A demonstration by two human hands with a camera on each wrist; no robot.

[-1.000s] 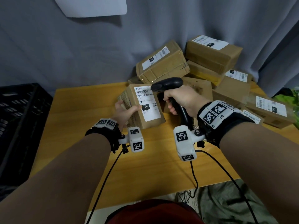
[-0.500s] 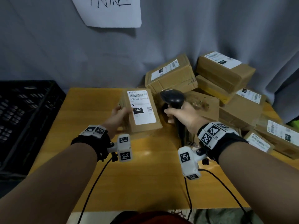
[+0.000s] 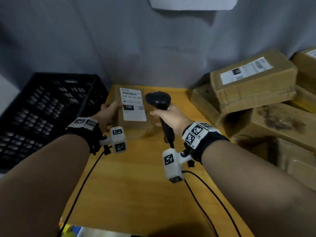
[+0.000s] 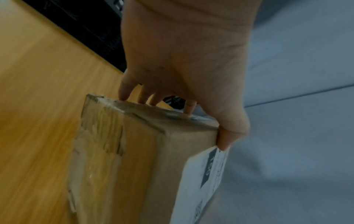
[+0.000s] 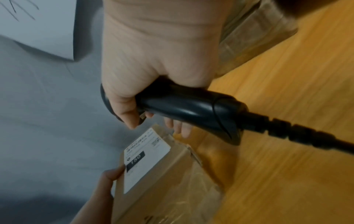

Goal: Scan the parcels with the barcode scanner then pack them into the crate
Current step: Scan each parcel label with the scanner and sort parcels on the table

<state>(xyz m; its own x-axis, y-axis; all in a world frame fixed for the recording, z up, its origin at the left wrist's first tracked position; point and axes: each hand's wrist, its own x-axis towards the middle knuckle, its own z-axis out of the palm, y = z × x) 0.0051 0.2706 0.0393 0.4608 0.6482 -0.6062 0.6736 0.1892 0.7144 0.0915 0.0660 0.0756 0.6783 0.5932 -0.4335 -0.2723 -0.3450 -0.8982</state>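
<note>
A labelled cardboard parcel (image 3: 132,108) is held above the wooden table (image 3: 136,194) by the left hand (image 3: 107,115), thumb on the label face and fingers (image 4: 122,92) curled round the back. The black barcode scanner (image 3: 159,101) is gripped by the right hand (image 3: 171,118), fingers clamped round its handle, just beside the parcel. The black crate (image 3: 42,113) is seen at the left; more parcels (image 3: 253,82) are stacked at the right.

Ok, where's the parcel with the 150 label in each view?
Head: parcel centre, held by left hand, beside the scanner.
Left wrist: parcel lower centre, below the fingers.
Right wrist: parcel bottom centre, below the scanner.
Shared landmark: its white label.
</note>
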